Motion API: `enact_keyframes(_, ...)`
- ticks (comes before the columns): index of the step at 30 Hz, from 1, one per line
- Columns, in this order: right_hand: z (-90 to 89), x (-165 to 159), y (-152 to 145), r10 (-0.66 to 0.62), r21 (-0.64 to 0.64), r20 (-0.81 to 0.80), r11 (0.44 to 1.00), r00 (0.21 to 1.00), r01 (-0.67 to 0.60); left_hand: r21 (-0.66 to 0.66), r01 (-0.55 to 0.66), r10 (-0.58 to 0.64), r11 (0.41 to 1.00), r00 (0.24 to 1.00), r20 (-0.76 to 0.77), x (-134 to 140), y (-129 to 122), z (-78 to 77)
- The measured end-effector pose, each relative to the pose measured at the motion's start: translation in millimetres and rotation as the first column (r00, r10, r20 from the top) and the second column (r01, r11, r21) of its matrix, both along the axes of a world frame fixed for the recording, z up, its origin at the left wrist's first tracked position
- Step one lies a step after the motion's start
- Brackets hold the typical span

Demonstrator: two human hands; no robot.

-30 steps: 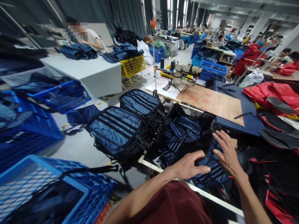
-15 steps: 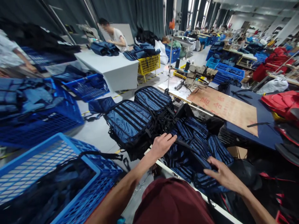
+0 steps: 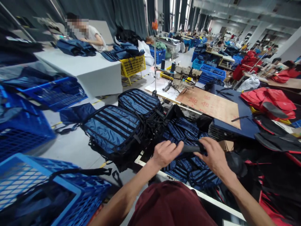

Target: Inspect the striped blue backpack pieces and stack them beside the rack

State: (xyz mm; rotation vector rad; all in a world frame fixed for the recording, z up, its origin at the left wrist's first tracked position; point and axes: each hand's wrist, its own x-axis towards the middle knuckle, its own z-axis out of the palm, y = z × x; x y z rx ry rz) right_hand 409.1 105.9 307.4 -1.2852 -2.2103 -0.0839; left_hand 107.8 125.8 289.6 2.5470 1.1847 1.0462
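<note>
Right now both hands sit at the lower centre of the frame, clamped on one dark strap or folded edge [image 3: 189, 148] that belongs to the navy striped bag panel [image 3: 185, 131] lying on top of the pile. The left hand [image 3: 166, 153] is closed over the strap's left end, fingers curled down; the right hand [image 3: 213, 154] is wrapped round its right end, thumb on top. Between them the strap runs nearly level, left to right across the frame, so its long axis lies crosswise to both forearms. Neither hand is nearer: each already grips it, the two fists close together with a short bare stretch between.

Further up the frame and to the left, two larger striped backpack pieces [image 3: 115, 130] hang over the table edge [image 3: 145, 164]. A cardboard sheet [image 3: 209, 105] lies to the upper right, with a sewing machine [image 3: 185, 72] behind it. Blue crates [image 3: 77, 194] fill the lower left, and red bags [image 3: 270, 100] are heaped at far right.
</note>
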Motion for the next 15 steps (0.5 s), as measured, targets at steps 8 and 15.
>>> enact_keyframes(8, 25.8, 29, -21, -0.255, -0.326, -0.25, 0.931, 0.934, 0.167, -0.624, 0.152, 0.01, 0.767, 0.968, 0.249, -23, -9, 7.1)
enact_keyframes(15, 40.8, 132, -9, -0.66, -0.315, -0.28, 0.749, 0.698, 0.582, -0.864, 0.359, -0.045, 0.353, 0.929, 0.368, -80, -66, -23.4)
